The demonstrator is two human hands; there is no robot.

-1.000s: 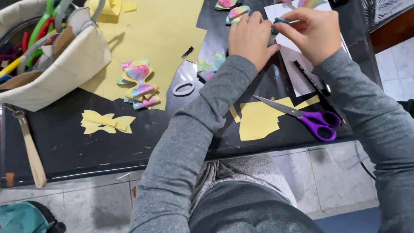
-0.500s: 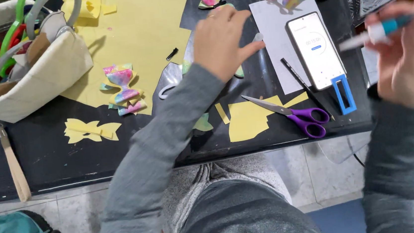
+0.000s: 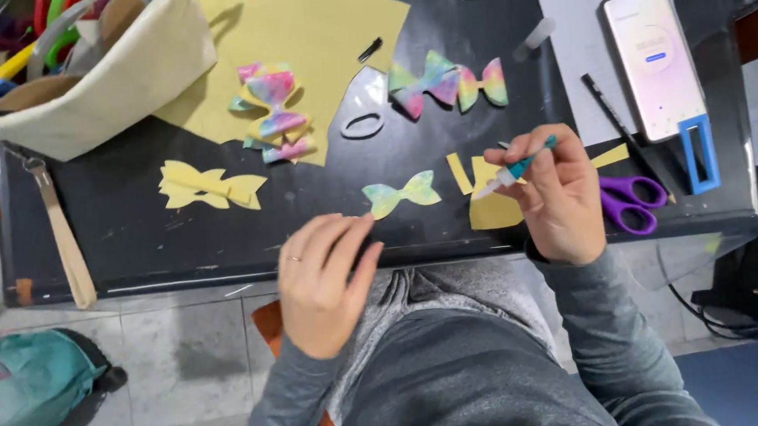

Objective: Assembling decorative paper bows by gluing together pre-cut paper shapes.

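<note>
My right hand (image 3: 558,195) holds a small glue tube (image 3: 516,170) with a teal cap, its white tip pointing left over yellow paper scraps (image 3: 490,196). My left hand (image 3: 323,280) rests at the black table's (image 3: 126,244) near edge, fingers together, their tips just left of a small pastel paper bow (image 3: 402,193) lying flat; whether they touch it I cannot tell. Another rainbow bow (image 3: 448,84) lies further back, and a stack of bows (image 3: 273,113) sits on a yellow sheet (image 3: 316,17).
A phone (image 3: 655,61) in a blue stand rests on grey paper at the right, with purple scissors (image 3: 630,200) and a black pen (image 3: 613,124) beside it. A canvas bag (image 3: 93,83) of tools sits far left, near a yellow bow (image 3: 208,187). A teal bag (image 3: 12,409) lies on the floor.
My left hand drew back from the far side of the table to its near edge. My right hand came in from the right with the glue tube, down over the yellow scraps.
</note>
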